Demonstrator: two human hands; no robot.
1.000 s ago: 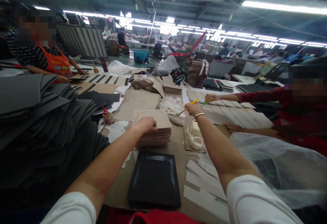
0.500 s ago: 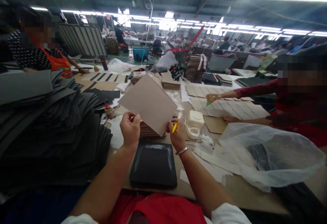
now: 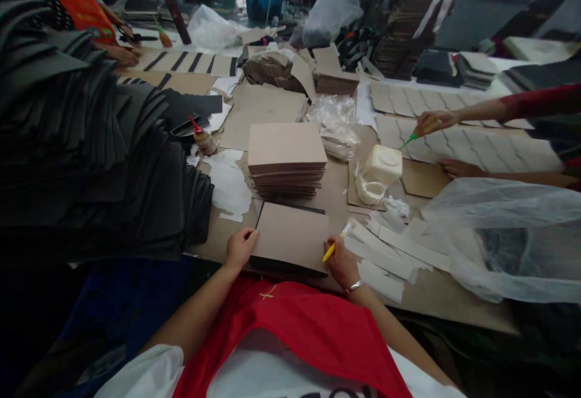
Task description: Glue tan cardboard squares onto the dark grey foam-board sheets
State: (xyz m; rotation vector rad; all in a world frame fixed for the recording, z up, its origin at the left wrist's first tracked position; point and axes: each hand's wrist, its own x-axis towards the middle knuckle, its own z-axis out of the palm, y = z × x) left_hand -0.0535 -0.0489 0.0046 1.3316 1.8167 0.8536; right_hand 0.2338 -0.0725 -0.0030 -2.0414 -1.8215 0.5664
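A grey-brown cardboard sheet lies on top of a black panel right in front of me, slightly askew, so dark edges show around it. My left hand pinches the sheet's left edge between thumb and fingers. At the right edge, my right hand is closed around a brush with a yellow handle, its pale tip pointing away from me. The same hand's fingers touch the sheet's right corner. Just beyond rises a neat stack of similar cardboard sheets.
Black sheets are piled high at left. A red-capped glue bottle stands near them. Right of the stack is a cut-open white plastic jug, with paper strips and a clear plastic bag. A co-worker's hand holds a green-tipped bottle.
Both hands have brought the cardboard sheet down from mid-air onto the black panel. The brush stays in my right hand. My view has tilted downward.
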